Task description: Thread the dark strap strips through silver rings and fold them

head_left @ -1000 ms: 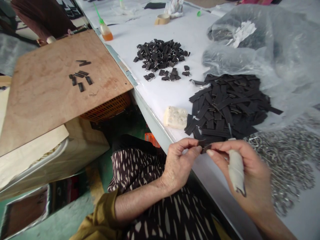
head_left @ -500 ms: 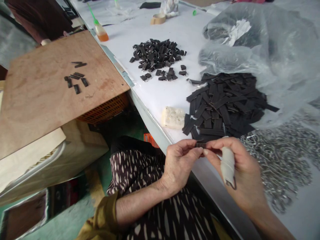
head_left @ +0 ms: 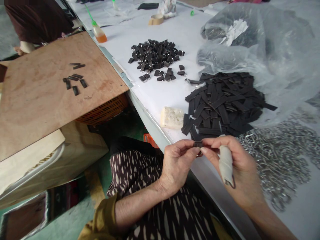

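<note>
My left hand (head_left: 176, 166) and my right hand (head_left: 241, 166) meet above the table edge, pinching a small black strip (head_left: 198, 144) between their fingertips. A small metal ring (head_left: 199, 154) shows under the strip, partly hidden by my fingers. A white wrapping (head_left: 226, 164) covers one finger of my right hand, with a metal piece at its tip. Just beyond my hands lies a heap of loose black strips (head_left: 222, 106). A white porous block (head_left: 172, 117) sits next to that heap.
A pile of black strips with metal rings (head_left: 155, 56) lies on the white table (head_left: 160, 96). Metal rings (head_left: 277, 160) spread to the right, below a clear plastic bag (head_left: 250, 43). Several strips lie on a plywood board (head_left: 57, 90) above an orange basket (head_left: 105, 111).
My hands have drawn closer together, and the strip now sits nearer my left fingers with a ring showing beneath it. The view has drifted slightly.
</note>
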The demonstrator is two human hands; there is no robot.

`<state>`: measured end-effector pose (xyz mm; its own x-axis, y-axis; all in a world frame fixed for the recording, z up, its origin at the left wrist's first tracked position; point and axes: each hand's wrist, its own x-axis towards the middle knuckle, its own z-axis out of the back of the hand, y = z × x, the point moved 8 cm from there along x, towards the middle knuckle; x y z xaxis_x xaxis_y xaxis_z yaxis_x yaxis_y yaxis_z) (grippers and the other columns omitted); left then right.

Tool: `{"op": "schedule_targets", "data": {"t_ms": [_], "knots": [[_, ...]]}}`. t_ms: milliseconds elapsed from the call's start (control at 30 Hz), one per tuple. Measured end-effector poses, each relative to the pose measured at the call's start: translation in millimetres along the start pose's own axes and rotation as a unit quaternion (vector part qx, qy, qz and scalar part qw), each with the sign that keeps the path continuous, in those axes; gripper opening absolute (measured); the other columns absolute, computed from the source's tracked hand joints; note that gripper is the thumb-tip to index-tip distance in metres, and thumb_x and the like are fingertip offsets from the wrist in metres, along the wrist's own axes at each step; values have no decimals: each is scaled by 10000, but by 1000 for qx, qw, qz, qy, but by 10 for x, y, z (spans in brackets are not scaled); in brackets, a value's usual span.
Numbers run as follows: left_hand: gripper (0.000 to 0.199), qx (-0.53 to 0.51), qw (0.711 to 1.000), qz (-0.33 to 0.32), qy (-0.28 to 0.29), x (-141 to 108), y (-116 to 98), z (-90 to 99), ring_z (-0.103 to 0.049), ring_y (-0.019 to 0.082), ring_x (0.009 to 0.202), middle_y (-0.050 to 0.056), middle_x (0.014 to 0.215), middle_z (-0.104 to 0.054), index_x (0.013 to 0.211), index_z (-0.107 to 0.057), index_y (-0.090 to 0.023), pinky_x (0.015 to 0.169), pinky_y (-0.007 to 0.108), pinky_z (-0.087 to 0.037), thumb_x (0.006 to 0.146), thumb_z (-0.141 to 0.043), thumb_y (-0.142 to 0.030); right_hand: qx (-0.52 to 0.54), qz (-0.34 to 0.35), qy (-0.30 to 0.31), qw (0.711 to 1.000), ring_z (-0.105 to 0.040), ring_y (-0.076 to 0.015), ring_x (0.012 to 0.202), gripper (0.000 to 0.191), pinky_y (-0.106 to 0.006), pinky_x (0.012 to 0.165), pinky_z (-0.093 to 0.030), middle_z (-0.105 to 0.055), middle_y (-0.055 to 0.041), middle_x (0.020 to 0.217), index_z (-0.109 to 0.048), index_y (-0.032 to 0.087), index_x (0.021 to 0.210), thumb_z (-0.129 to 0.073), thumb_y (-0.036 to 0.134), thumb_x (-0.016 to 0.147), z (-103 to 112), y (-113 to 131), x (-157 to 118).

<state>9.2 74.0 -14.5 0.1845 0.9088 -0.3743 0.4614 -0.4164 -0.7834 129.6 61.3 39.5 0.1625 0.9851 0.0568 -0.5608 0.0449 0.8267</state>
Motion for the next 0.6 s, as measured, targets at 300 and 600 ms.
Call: {"op": "schedule_targets", "data": {"t_ms": [300, 600], "knots": [[67, 47, 999, -22, -16, -7, -4, 52, -545, 113, 710, 24, 741, -633, 750, -655, -126, 715, 248, -433, 703, -657, -175, 8, 3, 4, 1000, -585, -136, 763, 110, -242, 637, -476, -600, -5, 866, -510, 244, 821, -607, 255, 770, -20, 27, 34], [169, 38, 997, 25, 63, 32, 23, -53, -539, 110, 692, 33, 775, -633, 871, -661, -125, 709, 266, -449, 719, -644, -197, 17, -22, 27, 999, -588, -124, 708, 115, -239, 625, -477, -599, 6, 843, -504, 241, 807, -608, 241, 757, -28, -18, 53]]}}
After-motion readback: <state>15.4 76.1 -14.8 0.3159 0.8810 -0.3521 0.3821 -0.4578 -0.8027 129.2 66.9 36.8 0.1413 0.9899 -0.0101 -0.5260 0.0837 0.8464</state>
